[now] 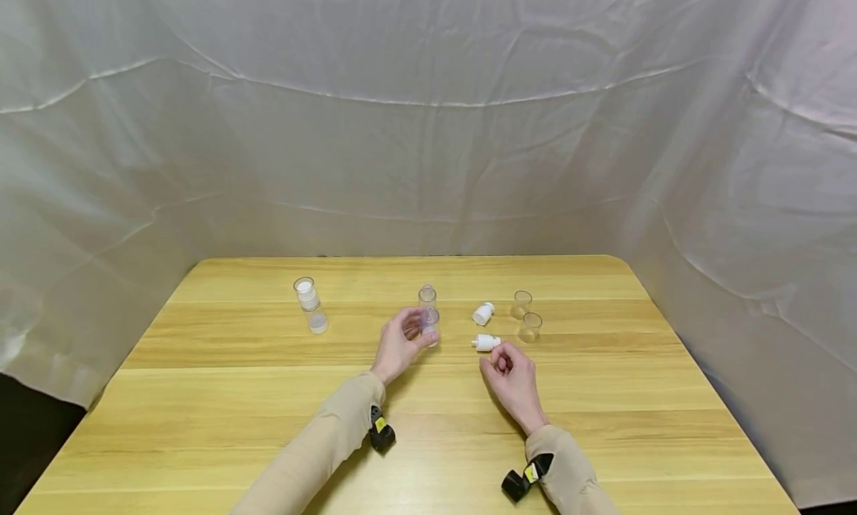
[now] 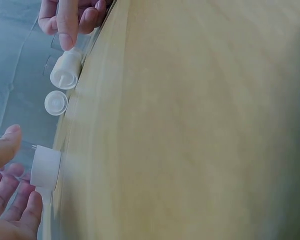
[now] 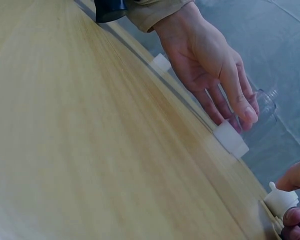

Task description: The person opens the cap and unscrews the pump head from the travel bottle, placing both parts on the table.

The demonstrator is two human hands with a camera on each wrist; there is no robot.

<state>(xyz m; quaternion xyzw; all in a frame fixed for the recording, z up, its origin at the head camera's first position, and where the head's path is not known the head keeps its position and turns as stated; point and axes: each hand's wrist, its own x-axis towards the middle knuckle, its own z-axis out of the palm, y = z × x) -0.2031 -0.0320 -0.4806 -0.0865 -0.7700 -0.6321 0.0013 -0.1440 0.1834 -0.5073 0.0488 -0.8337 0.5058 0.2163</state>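
Note:
In the head view my left hand [image 1: 399, 345] is round a clear bottle [image 1: 431, 321] standing mid-table, fingers behind it and thumb in front. That bottle has an open neck and a white base [image 2: 45, 167]. A second clear bottle [image 1: 427, 298] stands right behind it. My right hand [image 1: 514, 381] pinches the end of a white pump head [image 1: 485, 342] lying on its side; its nozzle end points left. Just beyond lies another white pump head [image 1: 483, 314]. The right wrist view shows the pinched pump head [image 3: 281, 201] partly covered by fingers.
Two clear caps [image 1: 531, 326] stand to the right of the pump heads. Far left on the wooden table [image 1: 234, 411] is a clear-and-white bottle [image 1: 310, 304] with a clear cap on top. Grey cloth [image 1: 428, 165] hangs behind the table and along its sides.

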